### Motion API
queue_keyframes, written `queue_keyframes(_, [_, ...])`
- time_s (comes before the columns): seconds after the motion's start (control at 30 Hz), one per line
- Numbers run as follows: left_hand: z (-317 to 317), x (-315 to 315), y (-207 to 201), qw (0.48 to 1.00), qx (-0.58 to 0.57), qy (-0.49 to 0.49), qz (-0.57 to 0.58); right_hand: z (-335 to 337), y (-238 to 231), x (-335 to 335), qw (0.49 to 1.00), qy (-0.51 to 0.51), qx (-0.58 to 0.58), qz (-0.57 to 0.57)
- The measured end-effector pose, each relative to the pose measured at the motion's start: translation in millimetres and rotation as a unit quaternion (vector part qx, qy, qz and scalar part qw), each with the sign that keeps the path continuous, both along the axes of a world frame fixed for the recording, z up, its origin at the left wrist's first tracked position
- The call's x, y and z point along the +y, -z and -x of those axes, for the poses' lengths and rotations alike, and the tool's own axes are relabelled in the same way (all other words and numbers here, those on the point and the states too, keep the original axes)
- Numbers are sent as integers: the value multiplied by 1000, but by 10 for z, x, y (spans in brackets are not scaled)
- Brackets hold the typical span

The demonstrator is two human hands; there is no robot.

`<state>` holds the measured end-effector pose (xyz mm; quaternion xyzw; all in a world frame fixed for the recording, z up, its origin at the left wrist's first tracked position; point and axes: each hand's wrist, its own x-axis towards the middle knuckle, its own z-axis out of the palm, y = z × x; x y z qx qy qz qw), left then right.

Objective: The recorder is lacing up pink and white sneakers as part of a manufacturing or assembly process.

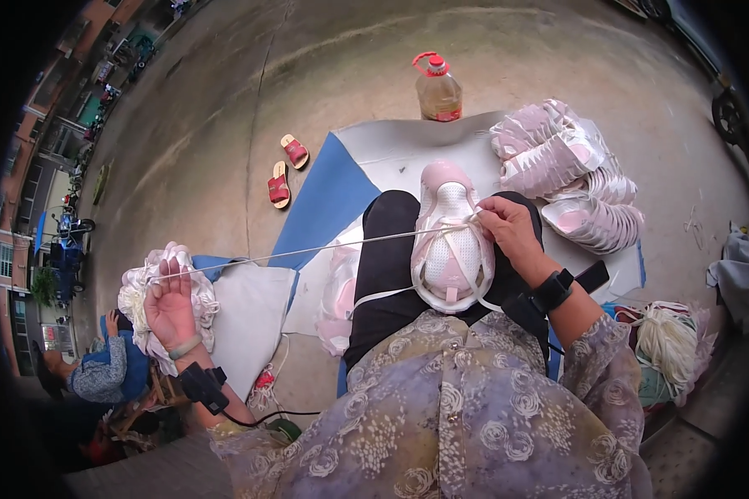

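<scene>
A pink and white sneaker (453, 204) rests on my lap between my thighs, its toe pointing away from me. White shoelace (333, 249) runs from its upper in a taut line to the left. My left hand (171, 306), raised well out to the side with the palm showing, has this lace caught across its fingers. At the shoe's right edge my right hand (508, 230) pinches the lace close to the eyelets, thumb and forefinger together. Another lace end (383, 293) trails over my left thigh.
Stacked pink and white shoe uppers (570, 170) lie to the right; more white ones (154, 287) are at left. A bottle (438, 90) with a red handle stands ahead, near red slippers (280, 185). A bundle of laces (670, 337) sits at right. Another person (104, 370) is at far left.
</scene>
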<state>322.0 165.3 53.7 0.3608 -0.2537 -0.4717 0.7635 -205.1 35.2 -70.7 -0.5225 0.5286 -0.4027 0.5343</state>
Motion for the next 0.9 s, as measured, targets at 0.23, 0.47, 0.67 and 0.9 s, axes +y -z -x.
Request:
queue_keyframes(0.23, [214, 14, -99, 990, 16, 81, 110, 49, -203, -94, 987, -117, -55, -95])
queue_keyframes(0.47, [145, 415, 112, 986, -58, 88, -126, 48, -140, -54, 987, -74, -87, -113])
queue_keyframes(0.67, [-604, 1284, 385, 931, -22, 41, -363, -10, -260, 22, 990, -43, -87, -99])
queue_keyframes(0.9, [-340, 814, 473, 925, -37, -75, -372, 105, -35, 205, 995, -40, -87, -40])
